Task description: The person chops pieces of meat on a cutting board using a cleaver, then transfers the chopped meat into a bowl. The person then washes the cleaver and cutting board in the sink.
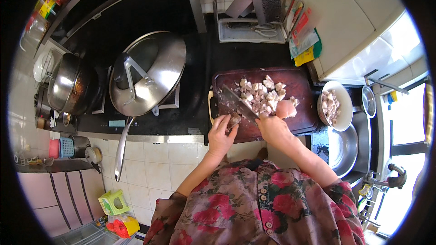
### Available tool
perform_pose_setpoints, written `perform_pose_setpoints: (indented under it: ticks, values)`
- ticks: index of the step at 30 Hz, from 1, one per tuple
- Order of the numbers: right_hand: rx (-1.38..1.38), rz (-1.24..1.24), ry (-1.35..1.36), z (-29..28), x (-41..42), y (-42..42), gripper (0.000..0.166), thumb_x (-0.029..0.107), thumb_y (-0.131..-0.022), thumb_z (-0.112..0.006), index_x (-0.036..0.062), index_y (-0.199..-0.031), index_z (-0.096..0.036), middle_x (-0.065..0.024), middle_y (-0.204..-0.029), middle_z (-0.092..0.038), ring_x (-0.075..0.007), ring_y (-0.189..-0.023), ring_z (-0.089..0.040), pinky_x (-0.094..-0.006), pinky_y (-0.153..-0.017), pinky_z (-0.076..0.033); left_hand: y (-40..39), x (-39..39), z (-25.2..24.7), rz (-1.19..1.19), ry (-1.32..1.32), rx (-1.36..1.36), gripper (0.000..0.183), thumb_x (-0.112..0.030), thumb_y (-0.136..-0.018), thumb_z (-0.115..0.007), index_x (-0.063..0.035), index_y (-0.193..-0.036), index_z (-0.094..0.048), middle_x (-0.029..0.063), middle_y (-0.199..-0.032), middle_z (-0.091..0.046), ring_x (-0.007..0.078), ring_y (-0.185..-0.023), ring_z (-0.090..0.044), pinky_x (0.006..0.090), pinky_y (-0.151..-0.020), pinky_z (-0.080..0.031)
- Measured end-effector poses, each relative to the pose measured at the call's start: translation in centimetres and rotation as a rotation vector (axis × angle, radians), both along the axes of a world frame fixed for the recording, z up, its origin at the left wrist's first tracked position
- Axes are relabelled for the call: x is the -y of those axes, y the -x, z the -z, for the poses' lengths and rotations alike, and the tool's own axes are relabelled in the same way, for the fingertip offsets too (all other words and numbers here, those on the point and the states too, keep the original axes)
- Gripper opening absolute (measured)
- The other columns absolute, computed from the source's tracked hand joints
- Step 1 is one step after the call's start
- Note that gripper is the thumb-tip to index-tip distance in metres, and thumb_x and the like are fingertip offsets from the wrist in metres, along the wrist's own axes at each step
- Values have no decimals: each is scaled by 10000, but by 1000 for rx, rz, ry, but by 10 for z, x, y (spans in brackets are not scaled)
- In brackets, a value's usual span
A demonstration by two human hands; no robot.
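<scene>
My right hand (pixel 275 130) grips a wide kitchen knife (pixel 239 103), whose blade slants up and left over the dark red cutting board (pixel 299 85). My left hand (pixel 222 135) holds a brownish piece of meat (pixel 234 119) near the board's front left corner, just left of the blade. Beyond the knife lies a pile of chopped pale meat chunks (pixel 260 92). A larger smooth pink piece (pixel 286 109) rests at the pile's right side, close to my right hand. The knife's handle is mostly hidden in my fist.
A white bowl of cut meat (pixel 335 107) stands right of the board, by the sink with a metal basin (pixel 344 149). On the left, a lidded wok (pixel 153 85) sits on the stove, its handle (pixel 122 149) jutting past the counter edge. Behind the board stands a knife rack (pixel 253 34).
</scene>
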State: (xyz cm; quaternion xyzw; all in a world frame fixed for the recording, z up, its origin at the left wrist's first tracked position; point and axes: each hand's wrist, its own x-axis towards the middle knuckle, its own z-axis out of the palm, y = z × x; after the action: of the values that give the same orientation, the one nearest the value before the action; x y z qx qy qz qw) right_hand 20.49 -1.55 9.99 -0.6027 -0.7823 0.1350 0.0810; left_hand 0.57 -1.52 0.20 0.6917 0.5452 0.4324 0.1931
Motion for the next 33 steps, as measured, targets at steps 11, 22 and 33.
perform_pose_setpoints:
  ticks: [11,22,33]
  values:
    - [220,-80,111,-30,43,8,269,264,-1008,-511,18,-903,-537,-145,-578,-623,-326,-551,-676,-400,-498,-549,-2,-4,11,20,-36,16,171,-57,-807,-734,-3,-955,-669,125,-928,-671,311,-796,-672,366,-705,-559]
    - [229,-141,13,-1,5,33,176,200,-953,-550,35,-895,-561,-127,-693,-658,-272,-618,-705,-372,-522,-564,-4,-2,12,-6,0,44,147,-48,-808,-729,8,-931,-668,131,-942,-677,316,-826,-676,373,-720,-557]
    - [-4,57,117,-42,6,-7,237,199,-999,-496,-11,-937,-586,-210,-762,-665,-398,-698,-691,-481,-629,-569,6,13,-10,29,95,57,304,-15,-807,-728,16,-1099,-650,153,-1085,-640,278,-803,-687,350,-709,-576]
